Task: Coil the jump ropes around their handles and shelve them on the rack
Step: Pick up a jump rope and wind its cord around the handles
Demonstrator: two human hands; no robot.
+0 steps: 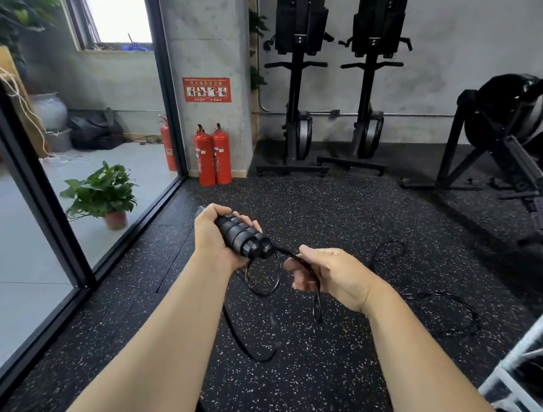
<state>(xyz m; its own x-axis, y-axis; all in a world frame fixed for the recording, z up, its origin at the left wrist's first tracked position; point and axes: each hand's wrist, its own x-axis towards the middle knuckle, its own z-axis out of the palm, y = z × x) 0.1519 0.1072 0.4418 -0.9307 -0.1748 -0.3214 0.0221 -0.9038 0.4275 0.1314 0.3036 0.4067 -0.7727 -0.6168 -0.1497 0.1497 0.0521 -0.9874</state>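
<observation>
Two black handles (243,239) lie side by side in the left hand (212,240), whose fingers are curled around them. The right hand (336,276), just beside it, pinches the black rope (318,307) close to the handle ends. From there the rope makes one loop below the hands and falls to the speckled floor (314,388). Three red fire extinguishers (204,155) stand near the pillar, one of them behind glass. One red sign (207,89) carries writing too small to read.
</observation>
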